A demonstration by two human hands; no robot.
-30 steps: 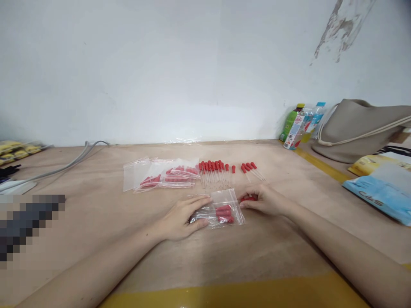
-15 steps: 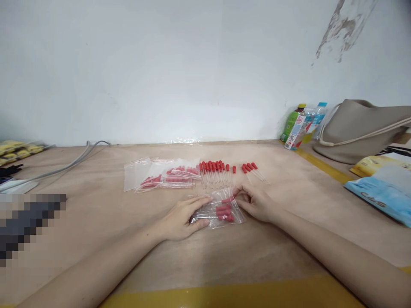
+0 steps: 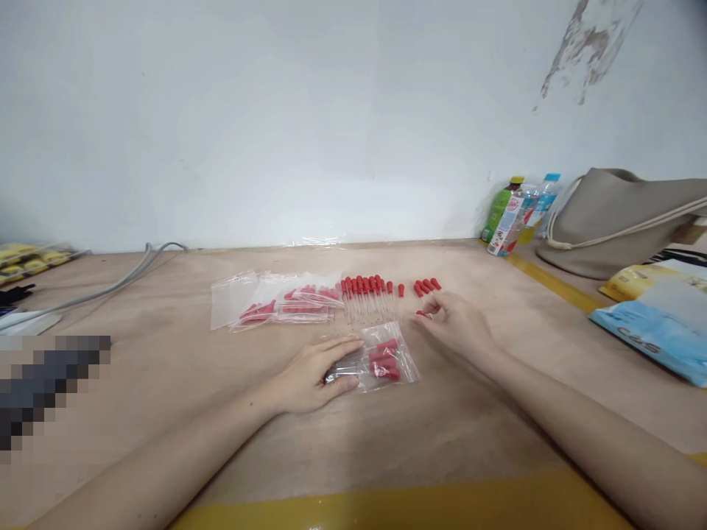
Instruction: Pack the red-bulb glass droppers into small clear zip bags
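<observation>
Your left hand (image 3: 317,375) lies on the left end of a small clear plastic zip bag (image 3: 407,368), its thumb spread apart from the fingers so that they rest on either side of the bag. The bag lies flat on the brown wooden-looking tabletop (image 3: 309,456) in front of you, with its zip strip toward your right hand (image 3: 425,310). Inside it, red rubber dropper bulbs (image 3: 385,364) sit side by side near the zip end, and slim clear tubes run from them toward your left palm.

Your right hand is just beyond the bag's right edge, apart from it, with thumb and forefinger pinching a red dropper bulb (image 3: 421,314). The rest of that piece is hidden by your hand, and you cannot tell from here whether it touches the table.

Just behind your right hand lies a small group of red-bulbed droppers (image 3: 428,285), slanting side by side. To the left of them, a larger cluster of red-bulbed glass droppers (image 3: 361,287) lies with bulbs toward the white wall (image 3: 265,132) and tubes toward you. Left of that cluster, touching or nearly so, overlapping clear zip bags with red bulbs inside (image 3: 312,302) are spread out. Well off to your right, drink bottles (image 3: 511,221) stand beside a soft taupe bag (image 3: 618,221).
</observation>
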